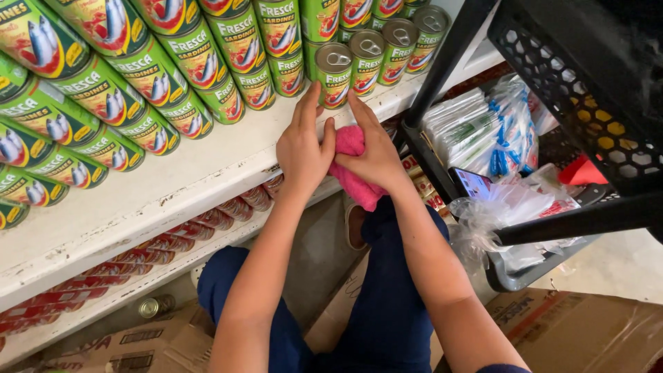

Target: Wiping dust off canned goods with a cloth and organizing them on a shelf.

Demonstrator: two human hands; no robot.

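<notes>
A: Where are the hands?

B: Both sit at the front edge of the white shelf (138, 200). The right hand (376, 155) is closed around a pink cloth (352, 173), pressing it against the shelf lip. The left hand (302, 148) lies flat and open, fingers together and pointing far, its side touching the cloth.

A: And the cloth itself?

B: Bunched between the two hands, its lower end hanging just over the shelf edge above the person's knees.

A: How much room is there on the shelf?

B: A bare strip runs along the near edge, widest to the left of the hands. Farther back, green cans (173, 76) lie in stacked rows on their sides. Right beyond the fingertips stands a short row of upright cans (366, 62), their tops showing; the left fingertips nearly touch the nearest one.

A: What hems things in on the right?

B: A black cart (587, 90) stands close beside the right forearm, its frame bar slanting down past the shelf corner. Plastic bags (483, 131) and a phone (473, 183) lie in its lower basket.

A: Below?

B: A lower shelf holds red cans (159, 245) on their sides. Cardboard boxes (573, 331) lie on the floor near the knees, and one loose can (155, 306) lies at the left.
</notes>
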